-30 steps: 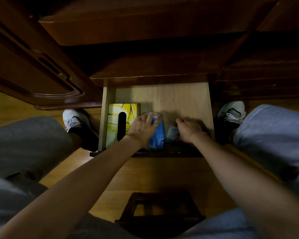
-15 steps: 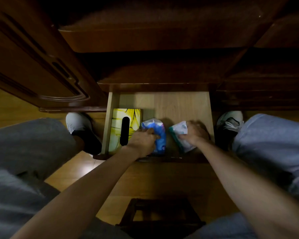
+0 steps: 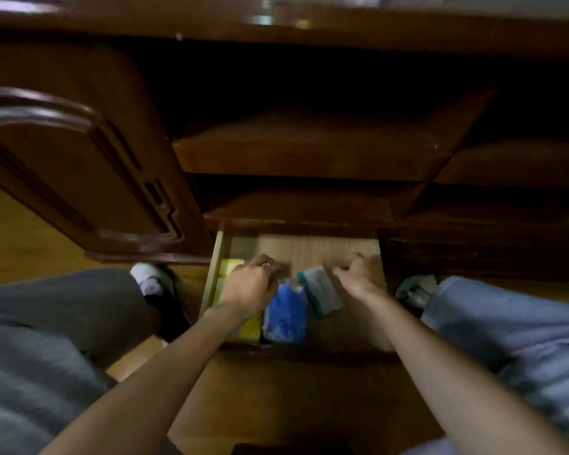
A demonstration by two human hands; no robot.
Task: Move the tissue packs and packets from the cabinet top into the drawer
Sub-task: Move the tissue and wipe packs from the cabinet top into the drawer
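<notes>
Drawer (image 3: 326,249): pulled open at cabinet base, light wood floor.
Yellow tissue box (image 3: 228,269): along left wall, partly under left hand (image 3: 250,285).
Blue tissue pack (image 3: 286,318): centre front, beside box.
White-teal packet (image 3: 321,292): right of blue pack, tilted.
Left hand: fingers curled, grip unclear.
Right hand (image 3: 358,275): curled, beside packet; contact blurred, cannot tell.

Open wooden drawer (image 3: 326,249) containing, left to right, a yellow tissue box (image 3: 252,328), a blue tissue pack (image 3: 286,318), and a tilted white-and-teal packet (image 3: 321,292).
</notes>
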